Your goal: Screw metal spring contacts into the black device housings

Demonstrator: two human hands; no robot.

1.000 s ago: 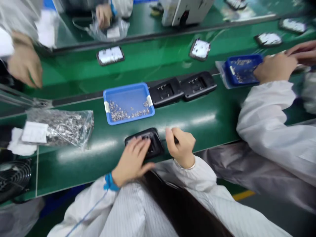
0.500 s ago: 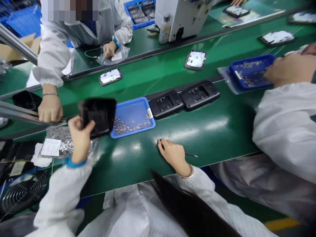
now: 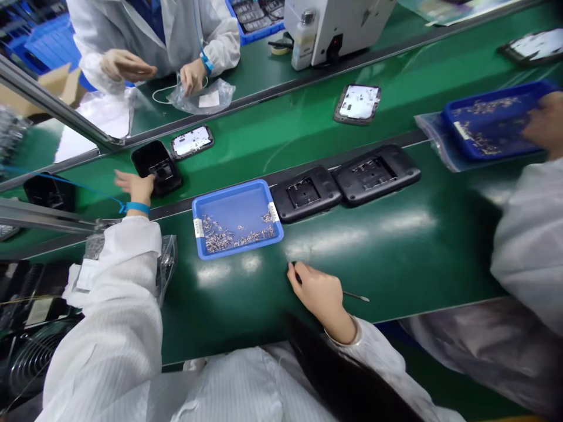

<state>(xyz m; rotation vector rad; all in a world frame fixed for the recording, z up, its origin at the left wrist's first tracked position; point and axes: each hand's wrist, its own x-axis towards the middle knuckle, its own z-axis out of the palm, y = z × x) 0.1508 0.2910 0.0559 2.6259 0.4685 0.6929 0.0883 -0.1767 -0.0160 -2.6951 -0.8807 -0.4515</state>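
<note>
My left hand [image 3: 137, 186] is at the green belt with its fingers spread. Its thumb lies against the near edge of a black plastic housing [image 3: 165, 176], which rests on the belt. Over the worktop my right hand [image 3: 319, 293] is closed around a thin metal rod [image 3: 357, 296] with a flattened tip, most of it hidden in the palm. Between the hands sits a light blue tray [image 3: 235, 205] of small metal screws. Two black housings with open compartments, a smaller one [image 3: 308, 196] and a larger one [image 3: 378, 176], lie right of the tray.
On the belt are housings with white boards [image 3: 192, 141] [image 3: 357, 102]. A bagged bundle [image 3: 169, 261] lies under my left sleeve. A metal frame bar [image 3: 57, 99] crosses at left. A co-worker's hand [image 3: 545, 126] is at a dark blue tray [image 3: 488, 149]; another co-worker sits opposite.
My left hand has carried the black housing from above the tray's left side to the belt, and its fingers have opened. The opposite co-worker's hand has drawn back. My right hand keeps its grip.
</note>
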